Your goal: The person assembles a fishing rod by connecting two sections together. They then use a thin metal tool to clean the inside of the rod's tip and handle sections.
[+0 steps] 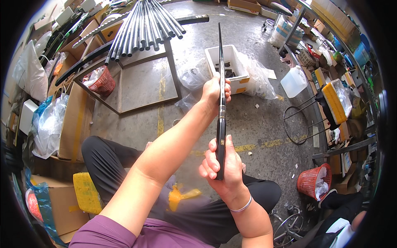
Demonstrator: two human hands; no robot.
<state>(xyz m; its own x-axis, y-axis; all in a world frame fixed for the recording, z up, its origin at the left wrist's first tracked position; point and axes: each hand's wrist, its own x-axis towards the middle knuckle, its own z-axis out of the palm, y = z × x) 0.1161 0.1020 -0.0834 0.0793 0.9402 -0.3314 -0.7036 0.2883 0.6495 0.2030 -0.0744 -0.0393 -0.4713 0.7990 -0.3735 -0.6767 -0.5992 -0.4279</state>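
A long black fishing rod (221,124) points away from me, nearly upright in the head view, its thin tip over the far floor. My left hand (214,91) is closed around its middle, with the arm stretched forward. Closer to me, my right hand (225,165) grips the thick handle end, thumb along the side and fingers curled round it; a silver bangle circles that wrist. At the far left, a bundle of dark, shiny rods (144,31) lies fanned out across a padded support, their ends toward me.
Beyond my left hand stands a white foam box (240,80) with plastic bags beside it. A metal frame (178,82) is at the left, near cardboard boxes (74,124). To the right are a white jug (294,82), a stool (333,105) and a red basket (306,182). Another person's leg (343,200) shows lower right.
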